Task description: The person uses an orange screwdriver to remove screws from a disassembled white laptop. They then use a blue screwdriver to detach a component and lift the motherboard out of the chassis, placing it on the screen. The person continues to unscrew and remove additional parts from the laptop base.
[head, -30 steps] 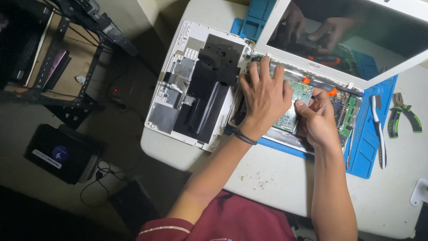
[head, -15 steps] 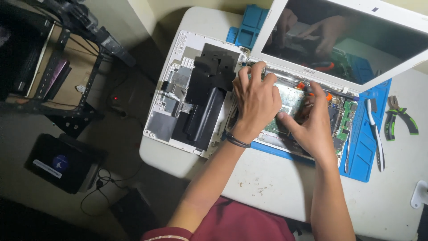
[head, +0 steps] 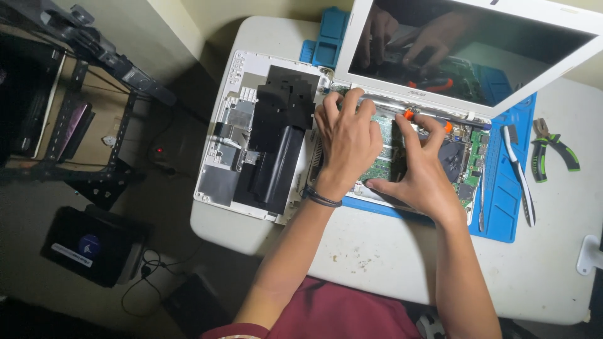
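Head view: opened laptop (head: 468, 147) lies on blue mat (head: 502, 207). Left hand (head: 348, 144) presses flat on its green circuit board (head: 383, 164), fingers spread. Right hand (head: 421, 169), fingers apart, touches orange-handled screwdriver (head: 427, 119) beside board.

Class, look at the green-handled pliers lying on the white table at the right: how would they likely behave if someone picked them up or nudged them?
The pliers look like rigid metal, so probably stiff and fairly heavy for their size. Lying flat, they should slide rather than roll. The handles stand spread, so they may swing at the pivot when lifted.
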